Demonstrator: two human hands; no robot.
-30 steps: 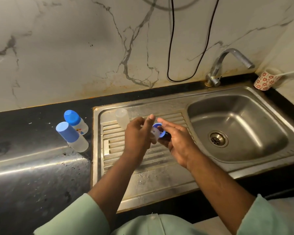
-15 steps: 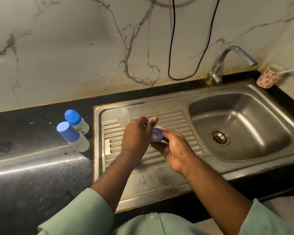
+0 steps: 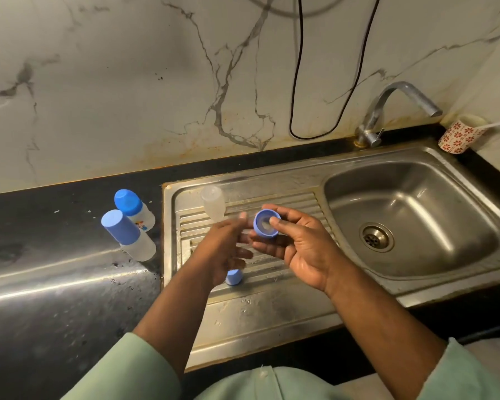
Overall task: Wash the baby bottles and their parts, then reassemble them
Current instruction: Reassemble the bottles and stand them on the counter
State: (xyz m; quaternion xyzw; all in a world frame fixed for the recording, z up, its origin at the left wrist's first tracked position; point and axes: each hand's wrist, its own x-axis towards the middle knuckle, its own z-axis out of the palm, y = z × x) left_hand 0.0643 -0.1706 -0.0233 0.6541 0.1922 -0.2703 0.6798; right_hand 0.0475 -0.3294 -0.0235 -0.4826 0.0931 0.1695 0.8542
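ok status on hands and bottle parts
Right hand pinches blue plastic ring; left hand open beside it. Clear uncapped bottle on drainboard. Nothing obstructing.

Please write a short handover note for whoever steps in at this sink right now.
Right hand holds the blue collar with its teat, thumb pressing inside. Left hand is open beside it, holding nothing clearly visible.
Open clear bottle and a blue cap sit on the drainboard.
Done, as it looks: two capped bottles on the counter.
Left: seat the teat, screw collar onto the bottle, cap it.
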